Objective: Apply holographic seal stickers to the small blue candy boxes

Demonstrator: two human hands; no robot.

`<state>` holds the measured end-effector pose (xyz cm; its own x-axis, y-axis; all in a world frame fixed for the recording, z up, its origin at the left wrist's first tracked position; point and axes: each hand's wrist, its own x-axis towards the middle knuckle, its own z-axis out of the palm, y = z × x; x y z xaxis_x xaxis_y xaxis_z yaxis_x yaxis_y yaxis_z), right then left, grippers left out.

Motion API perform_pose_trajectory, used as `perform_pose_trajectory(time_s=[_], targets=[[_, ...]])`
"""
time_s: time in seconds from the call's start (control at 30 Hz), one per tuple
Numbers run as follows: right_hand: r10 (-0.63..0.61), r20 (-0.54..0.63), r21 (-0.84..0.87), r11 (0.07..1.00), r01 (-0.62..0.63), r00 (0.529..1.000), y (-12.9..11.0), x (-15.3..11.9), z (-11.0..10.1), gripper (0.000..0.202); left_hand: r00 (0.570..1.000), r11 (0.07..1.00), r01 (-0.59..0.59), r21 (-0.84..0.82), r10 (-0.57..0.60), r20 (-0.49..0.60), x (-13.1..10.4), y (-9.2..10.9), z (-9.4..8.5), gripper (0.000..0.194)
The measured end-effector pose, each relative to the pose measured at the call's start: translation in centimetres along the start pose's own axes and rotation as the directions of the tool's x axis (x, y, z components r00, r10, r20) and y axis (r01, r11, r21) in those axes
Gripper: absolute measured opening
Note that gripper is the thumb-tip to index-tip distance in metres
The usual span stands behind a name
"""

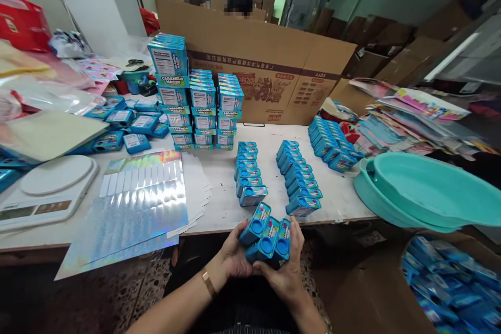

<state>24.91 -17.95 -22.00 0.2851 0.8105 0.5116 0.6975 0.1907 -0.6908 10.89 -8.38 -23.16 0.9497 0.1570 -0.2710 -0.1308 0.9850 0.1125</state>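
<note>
Left hand (235, 254) and right hand (288, 274) both clamped on three blue boxes (268, 244), one hand per side. Boxes sit side by side, held at the near edge of the surface (270, 167). Two box rows (249, 171) stand just beyond. Box stacks (204, 122) back left, shiny sheets (143, 195) and scale (57, 175) left, green basins (438, 188) right.
</note>
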Motion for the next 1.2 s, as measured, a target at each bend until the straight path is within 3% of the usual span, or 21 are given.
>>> perform_pose_trajectory(time_s=[0.07,0.17,0.3,0.43,0.5,0.57,0.67,0.77,0.87,0.97,1.03,1.1,1.2], targets=[[-0.025,-0.041,0.004,1.0,0.026,0.999,0.1,-0.2,1.0,0.099,0.995,0.996,0.084,-0.006,-0.085,-0.054,0.4,1.1,-0.5,0.07],[0.032,-0.113,-0.016,0.999,-0.034,0.993,0.6,-0.1,2.3,0.09,0.975,0.984,0.177,-0.035,-0.18,-0.127,1.2,2.9,-0.7,0.063],[0.062,-0.213,-0.018,0.998,-0.067,0.975,1.6,0.9,4.1,0.081,0.961,0.977,0.208,-0.047,-0.213,-0.175,1.9,4.3,0.2,0.066],[0.095,-0.297,0.002,0.995,-0.098,0.95,1.7,2.2,5.8,0.08,0.987,0.994,0.041,-0.106,-0.056,-0.149,0.8,4.1,1.5,0.088],[0.145,-0.308,0.015,0.989,-0.148,0.94,1.4,2.4,6.4,0.082,0.985,0.988,-0.078,-0.136,0.056,-0.163,-0.3,3.5,2.0,0.089],[0.167,-0.262,0.029,0.986,-0.165,0.951,1.3,1.9,6.8,0.086,0.954,0.972,-0.212,-0.1,0.184,-0.236,-1.4,2.6,2.3,0.072],[0.109,-0.123,0.076,0.992,-0.1,0.986,1.8,0.5,6.9,0.086,0.842,0.919,-0.368,0.144,0.395,-0.367,-2.6,1.0,2.2,0.047],[0.027,-0.057,0.175,0.984,-0.016,0.998,3.2,-0.5,7.0,0.083,0.718,0.799,-0.331,0.502,0.559,-0.415,-3.2,-0.8,1.4,0.069],[0.112,-0.022,0.369,0.924,-0.096,0.994,4.2,-0.2,7.1,0.101,0.648,0.517,-0.152,0.842,0.695,-0.31,-3.4,-2.0,0.6,0.082],[0.233,0.128,0.519,0.812,-0.266,0.964,4.3,0.6,7.3,0.109,0.523,0.196,0.024,0.98,0.833,-0.179,-3.2,-2.3,0.0,0.081],[0.261,0.167,0.552,0.775,-0.309,0.951,4.2,0.8,7.4,0.104,0.445,0.096,0.061,0.994,0.888,-0.113,-2.6,-1.9,-0.2,0.089],[0.251,0.151,0.557,0.777,-0.292,0.956,4.3,0.8,7.3,0.1,0.442,0.068,-0.014,0.998,0.895,-0.055,-1.8,-1.0,-0.3,0.099],[0.221,0.117,0.5,0.83,-0.25,0.968,4.5,1.0,6.9,0.089,0.563,0.146,-0.253,0.956,0.826,0.023,-0.4,0.1,0.1,0.116]])
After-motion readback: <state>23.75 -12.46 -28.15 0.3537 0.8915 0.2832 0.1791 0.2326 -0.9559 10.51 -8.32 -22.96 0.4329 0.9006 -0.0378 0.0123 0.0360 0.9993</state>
